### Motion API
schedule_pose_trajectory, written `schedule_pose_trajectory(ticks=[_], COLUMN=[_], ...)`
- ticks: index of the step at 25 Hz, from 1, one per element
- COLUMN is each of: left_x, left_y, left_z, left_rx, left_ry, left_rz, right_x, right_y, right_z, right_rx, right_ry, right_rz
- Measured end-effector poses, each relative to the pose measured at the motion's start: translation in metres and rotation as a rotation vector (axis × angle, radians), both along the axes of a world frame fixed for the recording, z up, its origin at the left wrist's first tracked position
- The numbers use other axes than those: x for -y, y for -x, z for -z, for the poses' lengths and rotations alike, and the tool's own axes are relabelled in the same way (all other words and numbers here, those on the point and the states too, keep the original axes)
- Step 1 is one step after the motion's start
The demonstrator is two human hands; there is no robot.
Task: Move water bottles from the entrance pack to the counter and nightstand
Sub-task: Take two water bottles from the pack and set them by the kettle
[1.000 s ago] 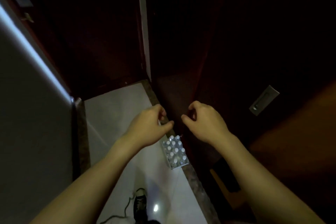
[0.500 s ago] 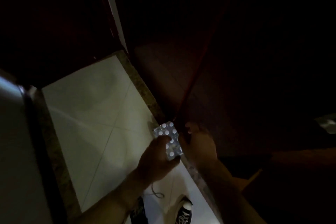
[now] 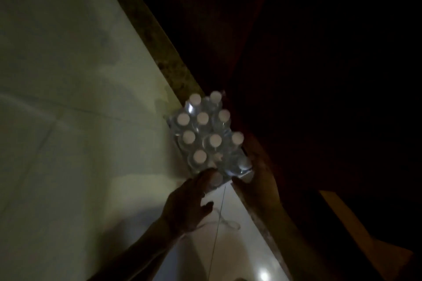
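A shrink-wrapped pack of water bottles (image 3: 205,134) with white caps stands on the pale tiled floor, against the speckled stone border. My left hand (image 3: 189,205) reaches in from below, its fingers curled over the top of the nearest bottle (image 3: 215,179) at the pack's near edge, thumb spread apart. My right hand (image 3: 260,180) grips the pack's near right corner, thumb under the plastic wrap. The dim light hides the right hand's fingers behind the pack.
A speckled stone border strip (image 3: 159,43) runs diagonally along the pale floor tiles (image 3: 68,98). To its right rises a dark wooden door or wall (image 3: 319,75). A thin white cord or lace (image 3: 225,221) lies on the floor below my hands.
The view has dropped much closer to the pack. Both hands went from hovering above it to its near edge, the left onto a bottle top, the right onto the corner.
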State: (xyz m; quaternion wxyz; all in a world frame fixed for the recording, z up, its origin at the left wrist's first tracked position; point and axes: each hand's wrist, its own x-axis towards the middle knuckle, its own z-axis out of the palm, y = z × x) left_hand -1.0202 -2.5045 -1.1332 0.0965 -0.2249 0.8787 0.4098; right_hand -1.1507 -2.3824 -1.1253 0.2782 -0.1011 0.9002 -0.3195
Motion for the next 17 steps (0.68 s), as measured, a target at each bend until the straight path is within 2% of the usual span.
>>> schedule_pose_trajectory(ticks=[2,4,8,10,13,15,17], left_x=[0.000,0.001,-0.003,-0.005,0.000,0.012,0.032], left_y=[0.009,0.023,0.035,0.029,0.033,0.037,0.045], left_z=[0.039,0.063,0.079,0.065,-0.035,-0.140,-0.262], left_rx=[-0.113,-0.175,-0.198,-0.194,-0.249,-0.266,-0.271], left_ry=[-0.014,-0.006,0.055,0.098,0.002,-0.099,-0.145], left_rz=[-0.027,-0.033,-0.022,-0.039,-0.156,-0.186,-0.192], right_x=[-0.002,-0.002,-0.002,-0.002,-0.003,0.000,0.005], right_y=[0.008,0.017,0.019,0.012,0.012,0.021,0.035], right_z=[0.048,0.068,0.070,0.043,-0.046,-0.136,-0.255], right_rx=[0.001,0.049,0.123,0.137,0.173,0.181,0.165], right_ry=[0.084,0.121,0.216,0.250,0.341,0.461,0.488], right_rz=[0.042,0.049,0.130,0.170,0.179,0.176,0.226])
